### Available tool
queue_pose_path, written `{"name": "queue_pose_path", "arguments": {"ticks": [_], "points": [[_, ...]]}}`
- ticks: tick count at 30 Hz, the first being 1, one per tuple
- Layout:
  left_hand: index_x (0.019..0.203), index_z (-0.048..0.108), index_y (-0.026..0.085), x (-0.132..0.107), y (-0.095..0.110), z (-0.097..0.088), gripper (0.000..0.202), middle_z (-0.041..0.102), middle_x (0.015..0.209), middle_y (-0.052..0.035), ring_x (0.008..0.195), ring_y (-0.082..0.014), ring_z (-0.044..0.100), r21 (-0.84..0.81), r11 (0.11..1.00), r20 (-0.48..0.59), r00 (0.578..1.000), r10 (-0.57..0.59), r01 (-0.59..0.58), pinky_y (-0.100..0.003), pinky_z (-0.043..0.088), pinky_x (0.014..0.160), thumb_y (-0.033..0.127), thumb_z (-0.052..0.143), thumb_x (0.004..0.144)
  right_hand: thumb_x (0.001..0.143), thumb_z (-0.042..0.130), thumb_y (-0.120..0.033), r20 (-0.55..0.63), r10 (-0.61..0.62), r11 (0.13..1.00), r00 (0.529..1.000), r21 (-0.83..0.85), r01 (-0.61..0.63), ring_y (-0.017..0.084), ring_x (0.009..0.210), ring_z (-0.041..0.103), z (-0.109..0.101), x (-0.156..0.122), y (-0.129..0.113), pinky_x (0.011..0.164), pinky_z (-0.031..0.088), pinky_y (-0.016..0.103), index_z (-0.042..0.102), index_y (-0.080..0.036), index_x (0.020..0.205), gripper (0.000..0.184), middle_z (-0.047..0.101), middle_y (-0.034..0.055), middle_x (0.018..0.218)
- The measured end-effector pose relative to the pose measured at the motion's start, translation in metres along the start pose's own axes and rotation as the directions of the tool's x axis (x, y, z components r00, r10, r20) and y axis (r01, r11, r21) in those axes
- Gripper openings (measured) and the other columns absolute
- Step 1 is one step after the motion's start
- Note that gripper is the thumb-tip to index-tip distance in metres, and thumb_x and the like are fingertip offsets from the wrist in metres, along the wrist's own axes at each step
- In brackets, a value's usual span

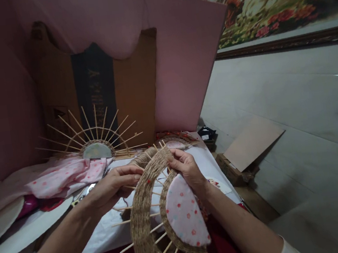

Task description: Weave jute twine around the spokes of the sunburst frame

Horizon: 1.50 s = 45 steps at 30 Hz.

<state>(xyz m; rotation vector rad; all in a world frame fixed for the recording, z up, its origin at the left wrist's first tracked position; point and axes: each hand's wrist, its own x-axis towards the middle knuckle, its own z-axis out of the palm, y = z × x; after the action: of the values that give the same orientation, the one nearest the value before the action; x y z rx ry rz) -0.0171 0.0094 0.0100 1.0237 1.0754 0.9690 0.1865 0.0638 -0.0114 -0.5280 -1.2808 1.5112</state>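
Observation:
A half-round weaving (141,229) of brown twine on thin wooden sticks fills the middle of the view, tilted up toward me. Its core is a half-disc (185,215) covered in white cloth with small red and pink flowers. My right hand (187,167) grips the upper end of the woven band, thumb on the near face. My left hand (123,180) is closed, its fingertips pinched together against the band's outer edge; what lies between them is hidden. Just behind the band sits a ball of twine (143,158), partly covered.
Another stick-and-twine half-round (99,149) stands at the back left, beside pink flowered cloth (66,177). White curved boards (33,231) lie at the left on the white-covered table (99,239). A pink panel and cardboard (139,89) rise behind. Boxes (231,170) stand by the right wall.

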Motion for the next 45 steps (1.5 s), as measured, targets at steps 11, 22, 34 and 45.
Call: {"name": "queue_pose_path", "arguments": {"ticks": [11,22,34,45], "points": [[0.083,0.072,0.017,0.000,-0.002,-0.003,0.019,0.048,0.049,0.0050,0.041,-0.0038,0.028,-0.107,0.994,0.083,0.996,-0.014,0.023,-0.019,0.019,0.041,0.020,0.072,0.065,0.071,0.071,-0.034,-0.039,0.057,0.993,0.998,0.110,-0.053,0.008,0.051,0.049,-0.006,0.000,-0.001,0.050,0.039,0.019,0.064,-0.017,0.084,0.022,0.058,-0.0024,0.063],[0.079,0.073,0.018,0.000,0.002,-0.002,0.019,0.050,0.049,0.0027,0.043,-0.0067,0.031,0.158,0.980,-0.038,0.991,0.127,-0.120,-0.021,0.018,0.040,0.030,0.071,0.066,0.074,0.067,-0.035,-0.124,0.011,0.999,0.992,0.050,-0.005,0.013,0.056,0.054,-0.016,0.005,-0.003,0.055,0.043,0.024,0.062,-0.018,0.089,0.022,0.062,-0.0009,0.069],[0.081,0.075,0.020,-0.004,0.003,-0.008,0.016,0.072,0.078,-0.0068,0.070,-0.0180,0.060,0.639,0.688,-0.052,0.873,0.485,-0.344,-0.028,0.042,0.062,0.024,0.062,0.073,0.072,0.070,-0.033,-0.201,-0.042,0.998,0.979,-0.049,0.033,0.012,0.062,0.052,-0.021,0.010,0.003,0.062,0.042,0.025,0.064,-0.018,0.085,0.021,0.062,-0.0011,0.069],[0.075,0.066,0.018,-0.017,-0.002,0.014,0.020,0.061,0.065,-0.0041,0.064,-0.0184,0.053,0.913,-0.356,0.405,0.550,0.731,-0.199,-0.030,0.036,0.058,0.014,0.048,0.083,0.071,0.069,-0.036,-0.257,-0.109,0.987,0.960,-0.146,0.073,0.013,0.061,0.051,-0.023,0.012,0.007,0.061,0.041,0.025,0.063,-0.019,0.083,0.022,0.059,-0.0018,0.066]]}}
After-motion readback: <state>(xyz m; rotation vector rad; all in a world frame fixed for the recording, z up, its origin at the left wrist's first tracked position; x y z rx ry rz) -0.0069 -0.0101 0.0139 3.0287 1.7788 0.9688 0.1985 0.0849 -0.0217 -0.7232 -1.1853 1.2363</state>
